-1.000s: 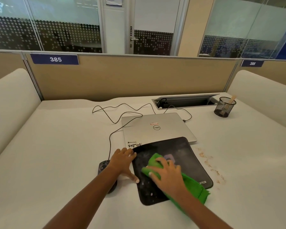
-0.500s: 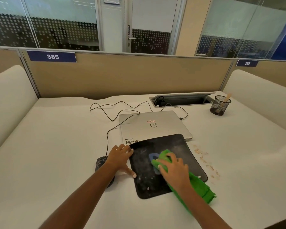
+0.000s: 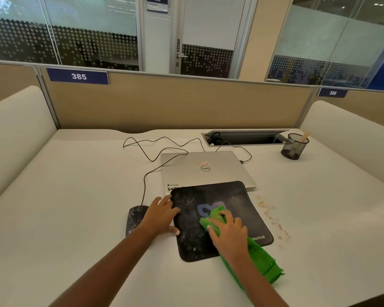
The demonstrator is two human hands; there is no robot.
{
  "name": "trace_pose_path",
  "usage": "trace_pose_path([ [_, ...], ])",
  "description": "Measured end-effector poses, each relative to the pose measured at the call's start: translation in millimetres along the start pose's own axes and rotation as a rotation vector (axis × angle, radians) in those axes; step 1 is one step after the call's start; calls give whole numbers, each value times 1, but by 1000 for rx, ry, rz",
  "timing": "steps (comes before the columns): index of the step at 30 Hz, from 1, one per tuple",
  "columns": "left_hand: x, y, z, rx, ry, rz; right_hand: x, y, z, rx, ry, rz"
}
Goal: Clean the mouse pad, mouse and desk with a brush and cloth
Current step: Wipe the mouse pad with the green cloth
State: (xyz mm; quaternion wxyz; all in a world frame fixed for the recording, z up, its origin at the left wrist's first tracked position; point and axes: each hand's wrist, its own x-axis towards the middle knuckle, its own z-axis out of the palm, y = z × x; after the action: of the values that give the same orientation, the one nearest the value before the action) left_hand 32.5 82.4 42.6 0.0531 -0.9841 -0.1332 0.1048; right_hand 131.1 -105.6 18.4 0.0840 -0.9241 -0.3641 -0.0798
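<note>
You are sweeping the green cloth (image 3: 261,263) across the mouse pad (image 3: 208,194). A second ago your right grip (image 3: 228,234) was working the pad's near-left part; now it is sitting further right, just below the blue logo, which is showing more fully. Its fingers are curling over the bunched front of the cloth and pressing it to the pad, while the loose end is trailing back beneath your wrist onto the table (image 3: 75,196). Your left grip (image 3: 160,214) is staying put, fingers spread, pinning the pad's left edge.

Judging by this, the pad wipe is progressing but not finishing: pale smears are still showing left of the right grip.

Counting:
- One mouse pad and one cloth.
- One mouse (image 3: 134,218), speckled and seemingly uncleaned, lying just left of the left grip.
- One patch of brown crumbs (image 3: 271,216), lying right of the right grip.
- One closed laptop (image 3: 204,169), lying beyond both grips, with the pad's far edge overlapping it.
- Two cords.
- One mesh cup (image 3: 294,147), far right, holding one wooden handle (image 3: 305,136), possibly the brush.
</note>
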Motion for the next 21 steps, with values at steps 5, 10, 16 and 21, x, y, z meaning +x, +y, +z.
trace_pose_path([
  [5,-7,3,1,-21,-56,30,-28,-32,-3,-68,124,-235],
  [10,-11,8,3,-32,-128,8,-29,-8,-6,-57,29,-226],
  [16,-11,10,1,-46,-164,-3,-32,-6,-14,-36,104,-44],
  [21,-11,11,-1,-28,-174,6,-59,-32,-10,0,78,-260],
])
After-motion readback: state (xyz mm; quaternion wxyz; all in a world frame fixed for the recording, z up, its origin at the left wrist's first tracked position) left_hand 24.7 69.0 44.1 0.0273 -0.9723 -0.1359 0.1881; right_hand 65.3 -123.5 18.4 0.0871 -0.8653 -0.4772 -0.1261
